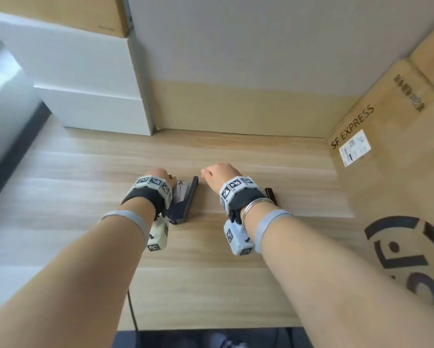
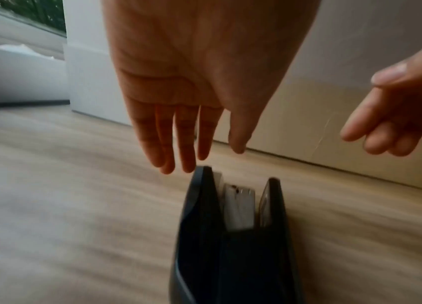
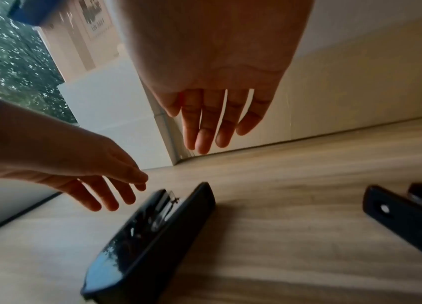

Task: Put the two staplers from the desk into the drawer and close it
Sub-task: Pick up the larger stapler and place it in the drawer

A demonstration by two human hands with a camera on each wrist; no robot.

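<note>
Two dark staplers are being approached on the desk [image 1: 210, 247]: left stapler [image 2: 233, 236] just below the left hand [image 2: 194, 82], right stapler [image 3: 412, 220] beside the right hand [image 3: 214, 72]. Both hands are being held open, empty. Each body should be gripped across its sides.

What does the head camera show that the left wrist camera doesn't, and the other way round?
Only the head view shows both forearms, the SF EXPRESS cardboard box on the right and the white boxes on the left. Only the left wrist view shows the left hand from the palm side, fingers straight above the dark stapler, not gripping it, and the metal part inside the stapler. Both show that stapler lying on the wooden desk, and the right hand nearby, holding nothing.
</note>
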